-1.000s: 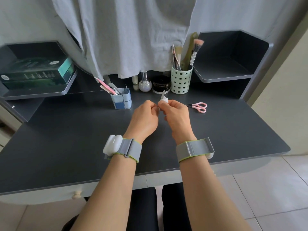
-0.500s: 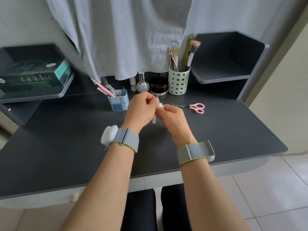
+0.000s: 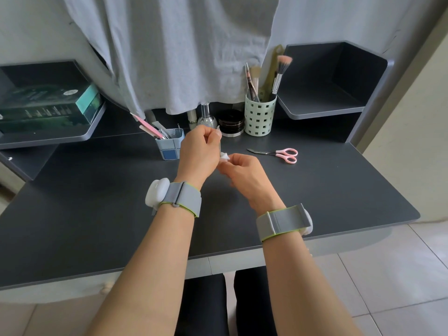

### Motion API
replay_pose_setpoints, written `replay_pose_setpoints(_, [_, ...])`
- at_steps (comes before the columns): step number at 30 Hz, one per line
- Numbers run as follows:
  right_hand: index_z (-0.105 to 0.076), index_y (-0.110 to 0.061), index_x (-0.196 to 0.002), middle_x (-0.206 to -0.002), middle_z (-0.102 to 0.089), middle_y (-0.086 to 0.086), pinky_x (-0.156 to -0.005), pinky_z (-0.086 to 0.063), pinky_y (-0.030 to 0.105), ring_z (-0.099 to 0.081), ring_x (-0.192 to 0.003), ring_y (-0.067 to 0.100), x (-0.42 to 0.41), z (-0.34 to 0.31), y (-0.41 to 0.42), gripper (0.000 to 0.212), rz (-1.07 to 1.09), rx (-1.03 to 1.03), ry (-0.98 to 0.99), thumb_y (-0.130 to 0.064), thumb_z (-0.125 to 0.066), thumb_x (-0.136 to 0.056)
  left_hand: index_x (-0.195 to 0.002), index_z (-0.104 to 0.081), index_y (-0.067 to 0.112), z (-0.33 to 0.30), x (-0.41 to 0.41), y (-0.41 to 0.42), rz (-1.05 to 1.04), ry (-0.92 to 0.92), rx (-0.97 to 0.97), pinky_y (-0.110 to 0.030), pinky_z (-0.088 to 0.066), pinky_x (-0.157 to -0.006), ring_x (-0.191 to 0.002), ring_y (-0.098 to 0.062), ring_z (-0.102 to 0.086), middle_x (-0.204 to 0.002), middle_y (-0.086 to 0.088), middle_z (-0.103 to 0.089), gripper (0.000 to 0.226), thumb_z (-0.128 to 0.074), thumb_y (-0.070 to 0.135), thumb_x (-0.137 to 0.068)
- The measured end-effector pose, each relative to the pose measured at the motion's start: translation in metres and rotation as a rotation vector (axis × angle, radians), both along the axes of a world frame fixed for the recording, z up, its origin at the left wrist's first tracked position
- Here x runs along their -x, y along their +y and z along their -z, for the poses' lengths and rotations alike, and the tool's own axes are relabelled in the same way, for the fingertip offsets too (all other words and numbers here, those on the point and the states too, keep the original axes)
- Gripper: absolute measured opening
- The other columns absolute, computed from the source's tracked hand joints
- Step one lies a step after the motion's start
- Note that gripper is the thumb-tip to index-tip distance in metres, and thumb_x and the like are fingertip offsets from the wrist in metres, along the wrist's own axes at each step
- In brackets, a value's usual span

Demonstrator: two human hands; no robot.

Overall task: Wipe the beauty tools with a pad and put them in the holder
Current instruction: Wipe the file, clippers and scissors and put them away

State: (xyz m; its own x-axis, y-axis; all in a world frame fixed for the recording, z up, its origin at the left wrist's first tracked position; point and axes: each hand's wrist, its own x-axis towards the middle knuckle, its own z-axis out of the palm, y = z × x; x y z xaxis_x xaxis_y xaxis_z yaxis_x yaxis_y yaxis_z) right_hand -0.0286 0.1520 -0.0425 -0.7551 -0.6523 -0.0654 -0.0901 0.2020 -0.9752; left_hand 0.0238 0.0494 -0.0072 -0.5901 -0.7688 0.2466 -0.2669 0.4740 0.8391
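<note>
Both hands are meeting over the middle of the dark grey desk top [image 3: 315, 190], just above centre of the frame. The left hand [image 3: 197, 155] is curling its fingers and pinching the upper end of a thin silver metal beauty tool [image 3: 220, 145], which is standing nearly upright, its tip poking out beside the thumb. The right hand [image 3: 244, 174], just lower and to the right, is pinching a small white cotton pad [image 3: 224, 157] around the lower part of that tool, fingers bent around it. Grey fabric wristbands are sitting on both wrists, the left one carrying a white plastic pod.

A small blue square holder [image 3: 169, 147] is standing just left of the left hand, touching its edge in the picture, and is holding pink and white nail files and some silver metal tools leaning to the upper left. To the right of the hands, a pair of pink-handled small scissors [image 3: 278, 154] is lying flat on the desk, blades pointing left. Behind the hands, towards the upper centre, a pale green perforated cup [image 3: 259, 117] is holding makeup brushes and pencils, with a round black jar [image 3: 231, 123] just to its left and a silver-capped glass bottle [image 3: 206, 117] beside that. A grey cloth [image 3: 181, 49] is hanging down across the top of the frame. At the upper left, a dark green box [image 3: 48, 105] is lying on a side shelf
</note>
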Motion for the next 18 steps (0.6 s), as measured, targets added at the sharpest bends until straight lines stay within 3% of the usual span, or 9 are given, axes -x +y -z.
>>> replay_pose_setpoints(6, [-0.059, -0.021, -0.067, -0.060, -0.048, -0.005, -0.058, -0.038, 0.031, -0.041, -0.055, 0.012, 0.002, -0.003, 0.001, 0.032, -0.010, -0.037, 0.059, -0.039, -0.064, -0.093, -0.098, -0.066, 0.017, -0.001, 0.000, -0.005, -0.035, 0.050, 0.005, -0.024, -0.041, -0.071, -0.082, -0.012, -0.057, -0.083, 0.009, -0.061, 0.017, -0.053, 0.028, -0.100])
replay_pose_setpoints(9, [-0.060, -0.013, -0.071, -0.059, -0.047, -0.007, -0.059, -0.037, 0.030, -0.040, -0.056, 0.012, 0.002, -0.002, 0.000, 0.035, 0.018, -0.052, 0.099, -0.040, -0.061, -0.094, -0.099, -0.066, 0.016, -0.001, -0.002, -0.008, -0.047, 0.043, 0.017, -0.022, -0.038, -0.065, -0.078, -0.009, -0.056, -0.082, 0.010, -0.061, 0.018, -0.054, 0.029, -0.100])
replay_pose_setpoints(14, [-0.060, -0.001, -0.078, -0.056, -0.044, -0.007, -0.054, -0.036, 0.028, -0.041, -0.056, 0.015, -0.001, -0.006, -0.007, 0.045, 0.063, -0.129, 0.190, -0.042, -0.054, -0.098, -0.100, -0.066, 0.013, -0.006, -0.005, -0.017, -0.077, 0.054, 0.046, -0.030, -0.044, -0.075, -0.084, -0.018, -0.058, -0.083, 0.005, -0.064, 0.021, -0.052, 0.027, -0.099])
replay_pose_setpoints(18, [-0.052, -0.014, -0.066, -0.052, -0.044, -0.008, -0.059, -0.037, 0.029, -0.042, -0.055, 0.015, 0.001, -0.016, -0.019, 0.042, 0.084, -0.143, 0.238, -0.039, -0.053, -0.099, -0.098, -0.064, 0.011, -0.012, -0.009, -0.030, -0.091, 0.046, 0.143, -0.033, -0.047, -0.079, -0.087, -0.021, -0.061, -0.091, 0.000, -0.068, 0.018, -0.052, 0.025, -0.099])
